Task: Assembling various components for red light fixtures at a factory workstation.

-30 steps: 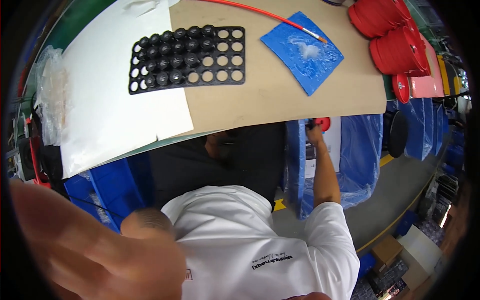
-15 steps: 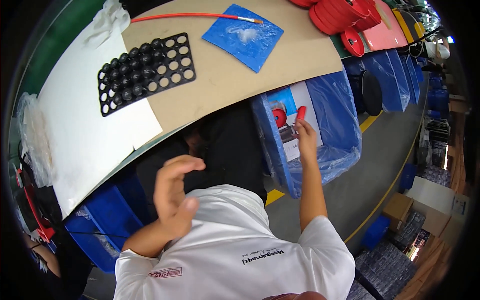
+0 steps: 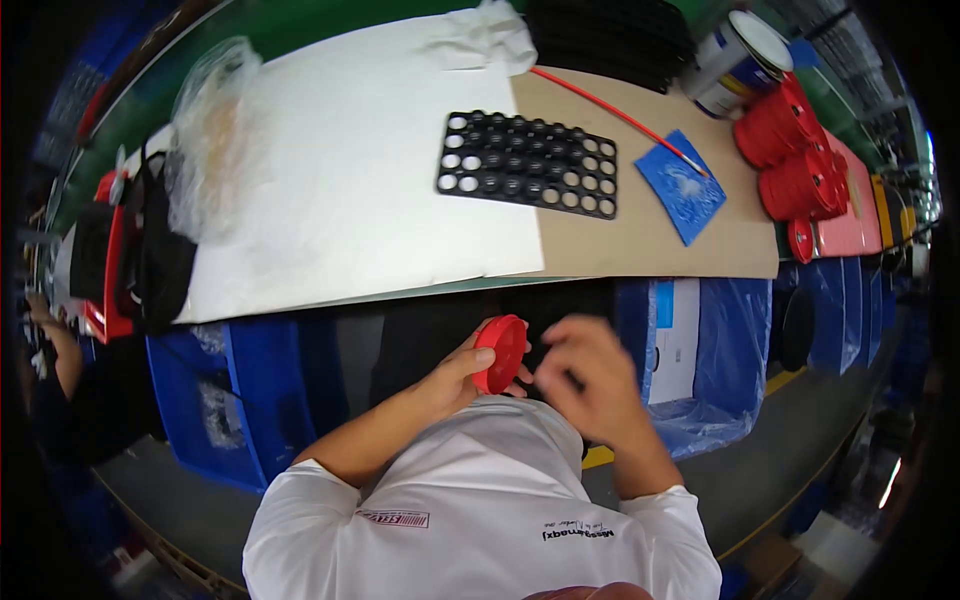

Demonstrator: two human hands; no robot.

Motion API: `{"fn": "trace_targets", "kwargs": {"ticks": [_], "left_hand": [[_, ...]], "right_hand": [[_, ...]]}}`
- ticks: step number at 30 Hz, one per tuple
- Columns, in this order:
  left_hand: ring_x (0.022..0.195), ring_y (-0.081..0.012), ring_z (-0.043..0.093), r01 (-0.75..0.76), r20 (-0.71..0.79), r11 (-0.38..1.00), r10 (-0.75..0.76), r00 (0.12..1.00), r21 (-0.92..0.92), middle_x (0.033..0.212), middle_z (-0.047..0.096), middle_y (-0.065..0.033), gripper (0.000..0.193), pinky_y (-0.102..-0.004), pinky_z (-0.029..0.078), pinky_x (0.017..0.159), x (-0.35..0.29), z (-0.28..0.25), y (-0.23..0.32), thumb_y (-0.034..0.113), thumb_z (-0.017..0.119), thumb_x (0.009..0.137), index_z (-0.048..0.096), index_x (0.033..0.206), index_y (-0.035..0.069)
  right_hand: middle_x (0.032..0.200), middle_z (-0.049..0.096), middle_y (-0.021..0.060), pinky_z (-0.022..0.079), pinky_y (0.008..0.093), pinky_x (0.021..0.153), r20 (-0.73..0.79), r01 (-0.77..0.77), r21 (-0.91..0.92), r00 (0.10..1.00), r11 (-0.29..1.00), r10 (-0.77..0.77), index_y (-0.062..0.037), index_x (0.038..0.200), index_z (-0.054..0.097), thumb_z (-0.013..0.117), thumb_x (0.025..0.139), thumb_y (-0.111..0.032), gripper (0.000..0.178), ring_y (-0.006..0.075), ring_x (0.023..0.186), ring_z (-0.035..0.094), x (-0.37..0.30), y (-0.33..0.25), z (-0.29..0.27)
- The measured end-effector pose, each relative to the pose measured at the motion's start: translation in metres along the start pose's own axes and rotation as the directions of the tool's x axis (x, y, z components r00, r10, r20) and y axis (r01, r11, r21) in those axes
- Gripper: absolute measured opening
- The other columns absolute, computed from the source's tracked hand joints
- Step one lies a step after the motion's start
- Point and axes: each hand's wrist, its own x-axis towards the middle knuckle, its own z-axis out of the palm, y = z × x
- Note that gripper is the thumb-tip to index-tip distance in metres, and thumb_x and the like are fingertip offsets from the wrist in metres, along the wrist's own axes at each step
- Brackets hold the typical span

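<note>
Before the desk [image 3: 290, 32], head view: gripping a red round dish [image 3: 506, 356] with the left hand [image 3: 456, 378], closing thumb and fingers about its rim and facing its hollow side rightward. Holding the right hand [image 3: 600, 388] just beside the dish, bending its fingers partway, blurring too much to tell a grasp from an empty palm. On the desk: bearing a black tray [image 3: 520, 201] with round holes, seating dark round pieces [image 3: 514, 160] in many; resting a red-handled brush [image 3: 600, 103] with its tip on a blue sheet [image 3: 693, 222]; stacking red round parts [image 3: 785, 130] near a tin [image 3: 722, 78] at right; spreading a white sheet [image 3: 350, 200] at left, partly under a clear plastic bag [image 3: 215, 140]. At the near edge, right: showing a plastic-lined blue bin [image 3: 735, 335].
</note>
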Motion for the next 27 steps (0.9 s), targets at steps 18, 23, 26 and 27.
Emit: {"fn": "trace_targets", "kwargs": {"ticks": [18,23,26,27], "left_hand": [[0.121,-0.0260,0.054,-0.122,-0.020,0.992,0.123,0.992,0.003,0.134,0.052,-0.0128,0.066,-0.0420,0.046,0.102,-0.020,-0.018,0.009,0.045,0.056,0.095,0.035,0.147,0.009],[0.119,-0.0261,0.056,-0.138,-0.083,0.989,0.141,0.986,0.049,0.131,0.055,-0.0156,0.073,-0.0411,0.048,0.100,-0.016,-0.008,0.013,0.049,0.058,0.092,0.039,0.145,0.003],[0.120,-0.0260,0.056,-0.126,-0.048,0.990,0.129,0.990,0.068,0.131,0.055,-0.0154,0.074,-0.0412,0.048,0.101,-0.014,-0.005,0.015,0.050,0.058,0.092,0.038,0.145,0.003],[0.118,-0.0263,0.057,-0.137,-0.055,0.988,0.141,0.988,0.072,0.130,0.056,-0.0161,0.074,-0.0408,0.049,0.099,-0.014,-0.003,0.015,0.052,0.057,0.092,0.038,0.145,0.003]], "right_hand": [[0.099,0.063,0.0099,0.051,0.0409,0.076,-0.202,-0.210,-0.602,0.974,0.770,0.107,-0.0051,0.099,0.066,0.069,0.085,-0.022,0.022,0.0307,0.094,0.062,0.146,0.062,-0.037],[0.098,0.063,0.0103,0.051,0.0406,0.076,-0.175,-0.229,-0.598,0.973,0.768,0.153,-0.0042,0.097,0.067,0.069,0.084,-0.023,0.023,0.0307,0.093,0.062,0.151,0.059,-0.039],[0.097,0.063,0.0103,0.051,0.0396,0.075,-0.182,-0.225,-0.581,0.973,0.782,0.144,-0.0039,0.096,0.067,0.070,0.084,-0.022,0.022,0.0303,0.091,0.063,0.151,0.062,-0.038],[0.097,0.064,0.0102,0.050,0.0388,0.075,-0.193,-0.218,-0.567,0.973,0.795,0.130,-0.0039,0.096,0.067,0.070,0.083,-0.021,0.022,0.0299,0.089,0.063,0.151,0.062,-0.037]]}}
